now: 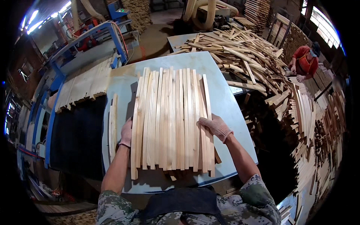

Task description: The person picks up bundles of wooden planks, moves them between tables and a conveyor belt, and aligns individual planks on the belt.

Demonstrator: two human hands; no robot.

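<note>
A side-by-side bundle of pale wooden strips (170, 120) lies lengthwise before me on a light-blue tabletop (232, 138), its near ends uneven. My left hand (126, 133), in a pinkish knit glove, grips the bundle's left side; its fingertips are partly hidden behind the outer strip. On the opposite side my right hand (215, 126), gloved alike, is closed round the edge, with its fingers over the outermost strips. A few strips there sit slightly askew. Shorter strip ends poke out beneath the near end. To the left, a couple of loose strips (113, 127) lie apart from the bundle.
Beyond the table's far right is a heap of loose strips (243, 56). A blue-framed machine (58, 75) with wide boards (84, 84) stands left. At the far right a person in red (306, 62) works beside stacked strips (305, 116). Ribbed hoses (204, 15) hang behind.
</note>
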